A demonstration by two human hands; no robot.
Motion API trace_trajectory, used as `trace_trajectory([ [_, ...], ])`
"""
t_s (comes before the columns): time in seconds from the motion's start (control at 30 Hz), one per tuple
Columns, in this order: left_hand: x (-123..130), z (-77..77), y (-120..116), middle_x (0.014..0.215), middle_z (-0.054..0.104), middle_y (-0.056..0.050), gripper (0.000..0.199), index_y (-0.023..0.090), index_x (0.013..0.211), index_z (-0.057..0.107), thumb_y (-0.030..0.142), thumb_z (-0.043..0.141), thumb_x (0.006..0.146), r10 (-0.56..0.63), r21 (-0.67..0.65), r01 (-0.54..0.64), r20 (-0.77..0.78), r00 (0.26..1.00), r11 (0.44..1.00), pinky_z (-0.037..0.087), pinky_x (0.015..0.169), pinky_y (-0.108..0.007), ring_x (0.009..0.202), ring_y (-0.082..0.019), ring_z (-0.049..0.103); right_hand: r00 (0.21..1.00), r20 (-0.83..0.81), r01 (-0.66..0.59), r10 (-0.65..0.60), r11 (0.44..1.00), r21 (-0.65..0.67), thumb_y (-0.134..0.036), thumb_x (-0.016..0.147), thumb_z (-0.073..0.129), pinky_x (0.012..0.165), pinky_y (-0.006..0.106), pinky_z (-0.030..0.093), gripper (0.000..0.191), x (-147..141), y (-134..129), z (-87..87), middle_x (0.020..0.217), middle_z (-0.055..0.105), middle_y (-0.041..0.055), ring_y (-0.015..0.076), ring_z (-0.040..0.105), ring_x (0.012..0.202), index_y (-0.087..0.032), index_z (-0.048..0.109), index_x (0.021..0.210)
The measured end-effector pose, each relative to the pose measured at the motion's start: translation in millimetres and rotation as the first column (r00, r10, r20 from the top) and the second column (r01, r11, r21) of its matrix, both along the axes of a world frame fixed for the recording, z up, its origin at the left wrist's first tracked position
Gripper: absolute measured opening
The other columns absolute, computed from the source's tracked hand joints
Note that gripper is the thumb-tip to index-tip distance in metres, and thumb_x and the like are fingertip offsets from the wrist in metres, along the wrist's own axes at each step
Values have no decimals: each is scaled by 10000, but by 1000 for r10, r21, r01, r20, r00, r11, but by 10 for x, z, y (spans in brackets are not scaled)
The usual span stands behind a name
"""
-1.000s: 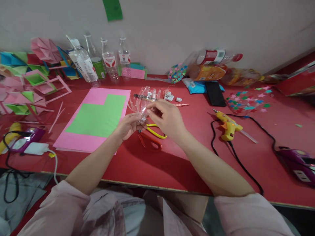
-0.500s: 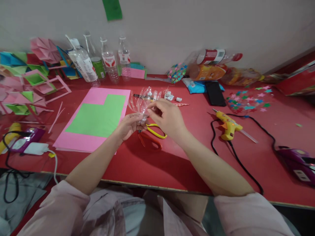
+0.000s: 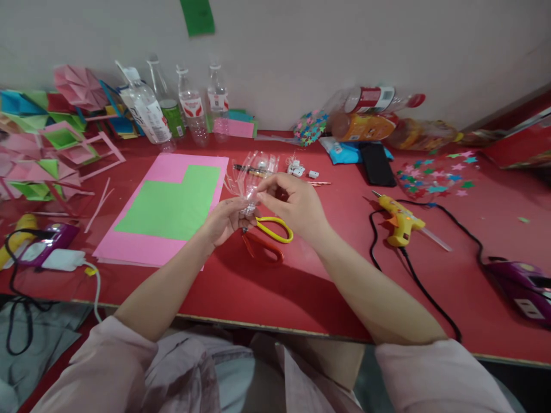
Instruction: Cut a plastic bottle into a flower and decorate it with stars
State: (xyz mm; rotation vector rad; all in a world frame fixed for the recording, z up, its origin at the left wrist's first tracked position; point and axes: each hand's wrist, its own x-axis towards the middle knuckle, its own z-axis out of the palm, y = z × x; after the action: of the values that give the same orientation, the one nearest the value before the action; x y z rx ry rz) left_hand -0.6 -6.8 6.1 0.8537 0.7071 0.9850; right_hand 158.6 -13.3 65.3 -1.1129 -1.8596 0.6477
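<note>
My left hand (image 3: 228, 218) is closed around the neck end of a clear plastic bottle piece (image 3: 251, 179), whose body is cut into thin strips that fan out away from me. My right hand (image 3: 293, 201) pinches at the base of the strips, thumb and forefinger together; the single strip between them is hard to make out. Below the hands lie scissors or pliers with one yellow and one red handle (image 3: 275, 229), their front end hidden by my left hand. A dark pen-like tool (image 3: 245, 168) lies behind the strips.
Pink and green paper sheets (image 3: 172, 201) lie at left, near folded paper shapes (image 3: 55, 143). Upright bottles (image 3: 193, 109) stand along the wall. On the right are a yellow glue gun (image 3: 400, 221) with a black cord, a phone (image 3: 377, 164), star decorations (image 3: 437, 178) and a purple power strip (image 3: 520, 287).
My right hand has shifted slightly, and the strips of the bottle piece have spread a little differently. Both hands keep their places on the piece.
</note>
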Motion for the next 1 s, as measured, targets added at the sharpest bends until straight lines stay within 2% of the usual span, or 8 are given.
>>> trace_trajectory([
  [0.13,11,11,-6,600,657,-31,180,104,738,651,272,664,673,-13,-6,13,19,1000,1000,485,496,-191,513,-106,613,995,92,-28,23,998,56,-155,779,552,608,248,359,73,-20,-4,-31,675,519,-23,103,462,636,-186,574,717],
  [0.33,2,-14,18,596,647,-28,232,106,756,644,330,672,704,22,-22,-22,3,1000,1000,491,521,-196,528,-105,613,962,272,-13,-29,989,150,-187,825,518,630,264,355,96,-32,-17,-68,748,574,8,128,505,690,-191,586,756],
  [0.63,-1,-3,12,677,679,-33,196,108,787,643,292,672,725,56,-4,-56,79,995,998,538,602,-211,602,-111,651,969,244,-22,-30,978,209,-196,846,519,686,278,395,104,-30,-38,-82,809,646,23,146,562,746,-192,595,774],
  [0.83,12,-23,18,666,681,-20,182,127,722,627,301,681,728,106,4,-107,113,988,994,544,614,-213,589,-98,640,968,249,-30,-3,991,130,-178,835,515,667,272,397,113,-90,-55,-156,808,644,30,151,572,762,-188,602,764],
  [1.0,6,-16,11,666,681,-27,213,117,755,641,321,692,719,74,23,-77,110,991,997,544,613,-203,618,-107,652,975,221,-61,39,994,92,-175,827,544,663,266,393,106,-69,-35,-113,775,638,15,135,563,735,-189,604,741],
])
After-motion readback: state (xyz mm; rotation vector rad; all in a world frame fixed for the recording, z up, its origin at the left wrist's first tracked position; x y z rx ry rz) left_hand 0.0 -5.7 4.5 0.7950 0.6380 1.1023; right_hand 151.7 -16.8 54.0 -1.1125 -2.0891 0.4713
